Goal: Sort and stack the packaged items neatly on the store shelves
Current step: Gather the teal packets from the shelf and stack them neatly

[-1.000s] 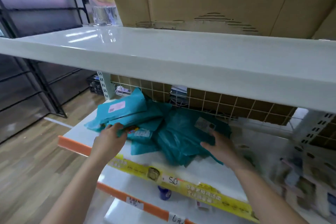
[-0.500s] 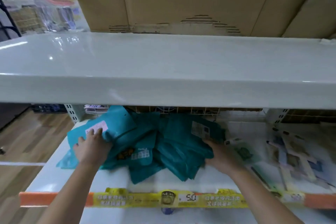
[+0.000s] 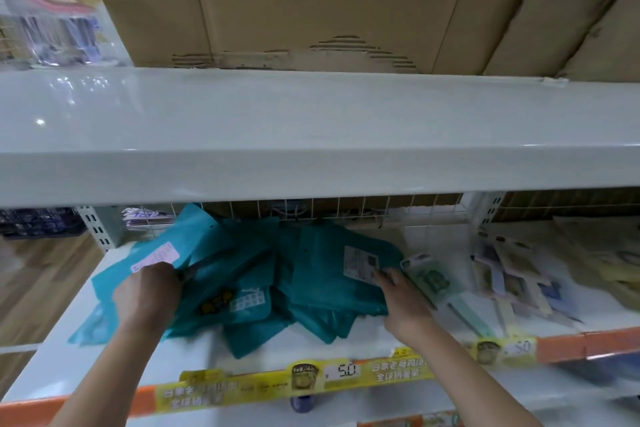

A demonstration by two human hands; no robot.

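Observation:
A loose heap of teal packaged bags (image 3: pixel 256 274) lies on the white middle shelf (image 3: pixel 311 350). My left hand (image 3: pixel 147 295) is closed on the left-most teal bag with a white label (image 3: pixel 162 253), gripping its near edge. My right hand (image 3: pixel 403 298) rests on the right side of the heap, fingers on the teal bag with a printed label (image 3: pixel 360 265). Whether that hand grips the bag or only presses on it is unclear.
A deep white shelf (image 3: pixel 311 135) overhangs the heap, with cardboard boxes (image 3: pixel 311 0) on it. Flat clear-wrapped packets (image 3: pixel 512 284) lie to the right. A wire grid (image 3: pixel 346 208) backs the shelf. A yellow price strip (image 3: pixel 304 381) runs along the front edge. Wood floor lies at left.
The view has swung right and come closer to the shelf. My left hand has slid right along the labelled bag and closed on it. My right hand stays on the heap's right side.

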